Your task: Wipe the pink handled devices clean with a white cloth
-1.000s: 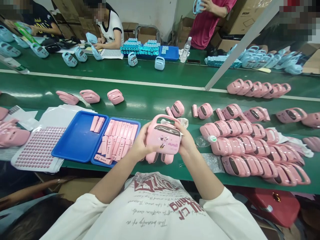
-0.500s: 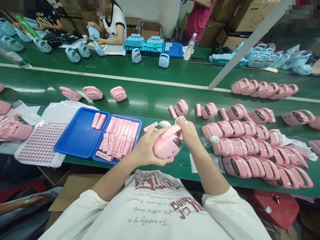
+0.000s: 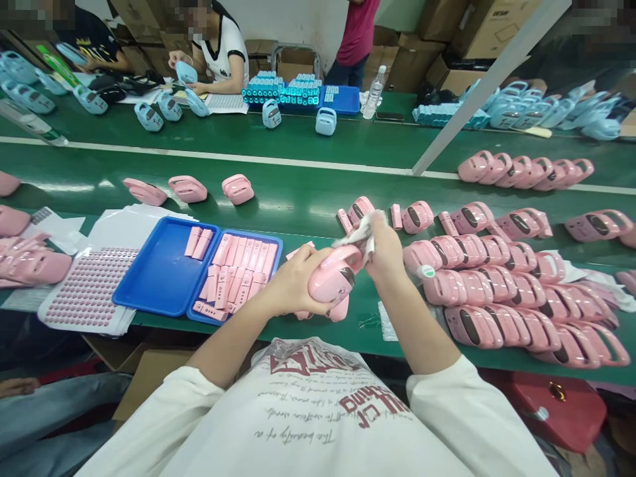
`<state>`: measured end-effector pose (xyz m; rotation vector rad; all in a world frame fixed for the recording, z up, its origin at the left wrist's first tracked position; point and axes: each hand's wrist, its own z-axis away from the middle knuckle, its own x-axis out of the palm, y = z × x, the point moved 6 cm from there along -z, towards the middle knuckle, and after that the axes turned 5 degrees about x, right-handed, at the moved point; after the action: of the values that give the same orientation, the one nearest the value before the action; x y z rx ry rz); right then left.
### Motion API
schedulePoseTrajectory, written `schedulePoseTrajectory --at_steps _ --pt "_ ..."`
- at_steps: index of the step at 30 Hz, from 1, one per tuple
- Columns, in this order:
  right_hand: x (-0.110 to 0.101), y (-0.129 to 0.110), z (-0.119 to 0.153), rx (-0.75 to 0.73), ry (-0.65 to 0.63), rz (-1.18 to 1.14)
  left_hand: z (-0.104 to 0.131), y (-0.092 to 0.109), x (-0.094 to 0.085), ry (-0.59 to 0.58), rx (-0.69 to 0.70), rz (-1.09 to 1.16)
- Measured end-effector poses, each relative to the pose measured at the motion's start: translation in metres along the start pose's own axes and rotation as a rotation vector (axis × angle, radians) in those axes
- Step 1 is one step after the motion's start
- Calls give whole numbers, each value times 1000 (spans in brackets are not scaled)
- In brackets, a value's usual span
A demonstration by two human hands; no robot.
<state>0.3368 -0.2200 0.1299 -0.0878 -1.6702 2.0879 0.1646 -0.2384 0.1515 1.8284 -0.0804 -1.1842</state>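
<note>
My left hand (image 3: 297, 281) is wrapped round a rounded pink plastic device with a loop handle (image 3: 330, 283), held above the green table in front of my chest. A dark panel and small printed marks show on its face. In my right hand (image 3: 388, 255) is a crumpled white cloth (image 3: 366, 233), close to the handle's upper right side. Under the held device, another pink piece (image 3: 340, 310) lies on the table, partly hidden. Behind my left fingers, a small pink bar (image 3: 301, 250) is mostly covered.
Left of my hands, a blue tray (image 3: 273, 265) holds many pink bars, overlapping a second blue tray (image 3: 149, 291). A sticker sheet (image 3: 89, 288) lies farther left. Rows of pink devices (image 3: 477, 278) stand at right. A slanted metal post (image 3: 462, 109) rises behind; co-workers sit across the table.
My right hand has moved slightly right and up from the device, and more of the white cloth shows. The device is tilted a little differently in my left hand.
</note>
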Motion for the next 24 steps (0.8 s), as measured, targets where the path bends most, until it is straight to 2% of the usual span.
schedulePoseTrajectory --at_steps 2,3,5,7,8,9,11,14,16,19,22,24 --pt "-4 -1 2 -102 48 -86 -1 -17 4 94 -138 196" --pt "-2 -3 6 -152 11 -49 -1 -25 7 154 -206 351" --pt "11 -9 23 -301 -157 200 -1 -37 15 247 -323 730" --pt "29 -16 48 -542 -312 542 -3 -41 25 284 -414 1092" --pt "36 -19 62 -683 -345 683 -4 -40 28 299 -451 1237" --pt "40 -22 74 -820 -339 781 -5 -38 31 314 -485 1359" --pt "45 -24 92 -1037 -247 866 -7 -34 36 363 -565 1563" --pt "48 -12 106 -1253 -45 975 -10 -26 47 374 -690 1863" --pt "53 9 108 -1328 -24 1153 -11 -22 53 332 -757 2001" --pt "55 41 105 -1334 -96 1305 -12 -19 58 289 -771 2048" --pt "44 46 105 -1324 -28 1080 -12 -18 56 339 -692 2021" --pt "36 42 99 -1165 22 873 -12 -15 54 341 -632 2011"
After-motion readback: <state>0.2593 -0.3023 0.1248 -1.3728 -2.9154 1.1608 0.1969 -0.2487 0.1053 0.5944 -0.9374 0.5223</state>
